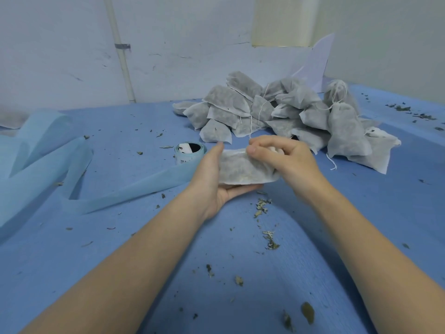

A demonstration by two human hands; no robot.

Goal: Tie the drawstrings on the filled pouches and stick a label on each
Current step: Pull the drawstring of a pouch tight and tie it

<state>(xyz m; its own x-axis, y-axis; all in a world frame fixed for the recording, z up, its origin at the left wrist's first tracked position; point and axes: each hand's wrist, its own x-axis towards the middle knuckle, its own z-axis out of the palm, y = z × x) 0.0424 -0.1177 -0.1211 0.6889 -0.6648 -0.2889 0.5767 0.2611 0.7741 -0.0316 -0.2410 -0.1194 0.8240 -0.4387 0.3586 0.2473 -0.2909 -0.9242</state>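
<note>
Pouch in hand (243, 168): a filled, whitish non-woven pouch, dark leaf showing through, lying sideways between both hands just above the blue sheet (313, 237), in front of the pile.
Why it lies so: flat on the palm it gets support from below, and its gathered mouth points right, where the other hand can work it; this looks like the tying step, though no string is clearly visible at the mouth.
Left hand (218, 179): palm up beneath the pouch, fingers extended along its far edge and the thumb along the near edge, cradling rather than squeezing.
Right hand (281, 156): knuckles up, fingers curled over the bunched mouth end, thumb and forefinger pinching the fabric at the top edge.
Arms: both bare forearms reach forward from the bottom corners and converge at the pouch.
Label roll (190, 153): a small pale blue roll stands just left of the left hand, close enough for the sticking step; its backing strip (115, 186) trails away leftward in loops.
Pile of pouches (289, 112): many filled pouches heaped behind the hands, some with white strings hanging loose; whether any carry labels I cannot tell.
Leaf crumbs (263, 206): scattered over the sheet, thickest just below the hands.
</note>
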